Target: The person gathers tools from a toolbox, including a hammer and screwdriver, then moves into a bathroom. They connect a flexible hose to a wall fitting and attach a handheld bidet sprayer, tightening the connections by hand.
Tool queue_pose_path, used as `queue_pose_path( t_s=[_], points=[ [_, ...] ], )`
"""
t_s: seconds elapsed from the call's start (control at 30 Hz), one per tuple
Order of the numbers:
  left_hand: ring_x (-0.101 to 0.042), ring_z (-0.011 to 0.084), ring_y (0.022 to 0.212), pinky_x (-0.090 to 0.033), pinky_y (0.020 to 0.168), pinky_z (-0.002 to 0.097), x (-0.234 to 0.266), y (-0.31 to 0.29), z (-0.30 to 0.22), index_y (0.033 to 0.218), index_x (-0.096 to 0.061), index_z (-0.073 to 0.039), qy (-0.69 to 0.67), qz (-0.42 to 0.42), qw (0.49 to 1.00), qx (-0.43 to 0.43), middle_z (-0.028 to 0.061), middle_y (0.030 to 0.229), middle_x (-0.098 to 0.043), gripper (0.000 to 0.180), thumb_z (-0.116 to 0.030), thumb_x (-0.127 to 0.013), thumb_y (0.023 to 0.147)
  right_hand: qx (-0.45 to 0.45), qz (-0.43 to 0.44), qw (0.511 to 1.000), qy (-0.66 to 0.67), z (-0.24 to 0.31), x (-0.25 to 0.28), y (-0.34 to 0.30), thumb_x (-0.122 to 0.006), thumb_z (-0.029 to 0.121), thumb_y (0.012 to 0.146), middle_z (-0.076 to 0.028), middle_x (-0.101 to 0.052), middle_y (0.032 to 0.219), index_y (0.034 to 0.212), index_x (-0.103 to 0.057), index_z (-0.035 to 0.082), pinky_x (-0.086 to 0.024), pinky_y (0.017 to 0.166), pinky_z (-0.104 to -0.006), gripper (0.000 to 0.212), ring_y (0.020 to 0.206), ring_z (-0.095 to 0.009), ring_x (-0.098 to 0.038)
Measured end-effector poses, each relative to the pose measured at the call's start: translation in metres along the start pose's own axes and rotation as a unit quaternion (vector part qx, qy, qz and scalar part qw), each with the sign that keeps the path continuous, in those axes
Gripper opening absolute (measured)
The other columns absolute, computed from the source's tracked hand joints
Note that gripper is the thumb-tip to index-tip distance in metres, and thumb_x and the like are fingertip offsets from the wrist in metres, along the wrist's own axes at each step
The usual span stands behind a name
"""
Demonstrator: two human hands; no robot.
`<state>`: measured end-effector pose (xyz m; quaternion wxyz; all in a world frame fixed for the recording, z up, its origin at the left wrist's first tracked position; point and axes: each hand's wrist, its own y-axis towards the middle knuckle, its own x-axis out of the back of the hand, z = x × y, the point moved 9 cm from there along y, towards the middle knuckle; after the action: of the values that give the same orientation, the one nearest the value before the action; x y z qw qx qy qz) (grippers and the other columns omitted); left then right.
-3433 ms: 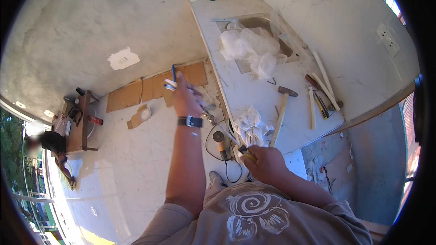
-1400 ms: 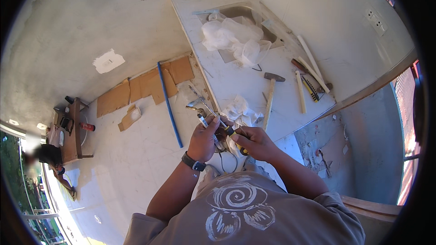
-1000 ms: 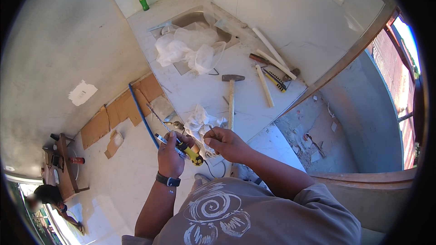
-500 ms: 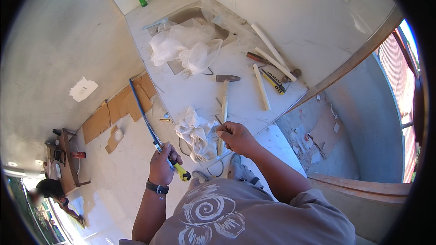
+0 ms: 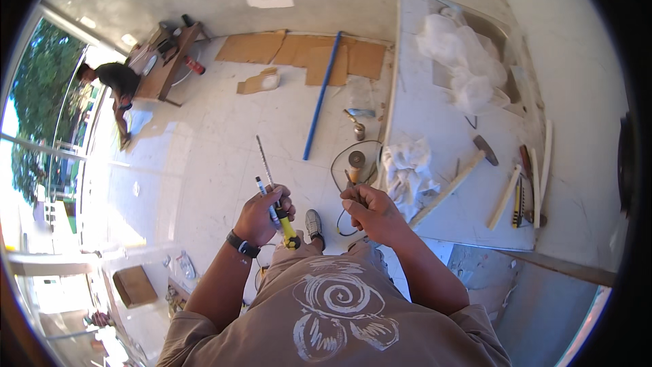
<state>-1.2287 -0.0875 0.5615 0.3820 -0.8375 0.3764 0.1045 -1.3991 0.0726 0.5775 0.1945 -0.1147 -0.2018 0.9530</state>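
My left hand (image 5: 261,217) is closed around a screwdriver (image 5: 291,236) with a yellow and black handle and a long thin shaft pointing up and away. A slim white pen-like stick (image 5: 262,186) with a dark end is held in the same grip. In front of my body, at the right, my right hand (image 5: 373,212) pinches a short, thin, dark rod (image 5: 349,178); its kind is too small to make out. The two hands are apart at about the same height. Just beyond the right hand, a crumpled white cloth (image 5: 409,171) hangs at the counter's edge.
On the white counter (image 5: 424,112) lie a hammer (image 5: 451,183), white tubes (image 5: 504,202) and clear plastic over a sink (image 5: 499,27). An angle grinder (image 5: 356,162), torch head (image 5: 356,126), blue pipe (image 5: 322,98) and cardboard (image 5: 292,47) lie on the floor. A person (image 5: 117,85) bends by a bench (image 5: 170,61).
My view has swung left, so the counter now stands at the right and more floor shows. Both hands keep their holds; the screwdriver's shaft now shows against the floor.
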Motion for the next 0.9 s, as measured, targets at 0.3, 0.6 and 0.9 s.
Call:
queue_pose_path(
  t_s=[0.3,0.6,0.9],
  points=[
    [-0.070,0.0265,0.098,-0.057,0.089,0.0421,0.120,-0.072,-0.056,0.134,-0.054,0.001,-0.046,0.010,0.995,-0.083,0.0129,0.101,-0.071,0.035,-0.019,-0.051,0.105,-0.053,0.157,0.986,0.006,0.011,-0.181,0.066,-0.053,0.013,0.103,-0.008,-0.065,0.097,0.138,-0.051,-0.006,-0.056,0.074,-0.0303,0.040,0.085,-0.017,-0.068],
    [-0.066,0.0205,0.089,-0.054,0.083,0.0380,0.403,-0.167,-0.093,0.127,-0.058,0.000,-0.213,-0.117,0.954,-0.174,0.0086,0.095,-0.069,0.030,-0.020,-0.055,0.104,-0.097,0.233,0.962,-0.105,-0.001,-0.423,0.195,-0.058,0.015,0.101,-0.004,-0.063,0.086,0.135,-0.057,0.000,-0.051,0.060,-0.0269,0.037,0.067,-0.012,-0.062],
    [-0.053,0.0167,0.064,-0.047,0.062,0.0368,0.652,-0.320,-0.045,0.088,-0.060,-0.004,-0.081,-0.480,0.862,-0.137,0.0033,0.068,-0.054,0.031,-0.032,-0.061,0.102,-0.146,0.074,0.894,-0.418,-0.112,-0.413,0.343,-0.054,0.004,0.089,-0.004,-0.059,0.078,0.118,-0.061,0.003,-0.044,0.045,-0.0264,0.030,0.056,-0.014,-0.057]
  ],
)
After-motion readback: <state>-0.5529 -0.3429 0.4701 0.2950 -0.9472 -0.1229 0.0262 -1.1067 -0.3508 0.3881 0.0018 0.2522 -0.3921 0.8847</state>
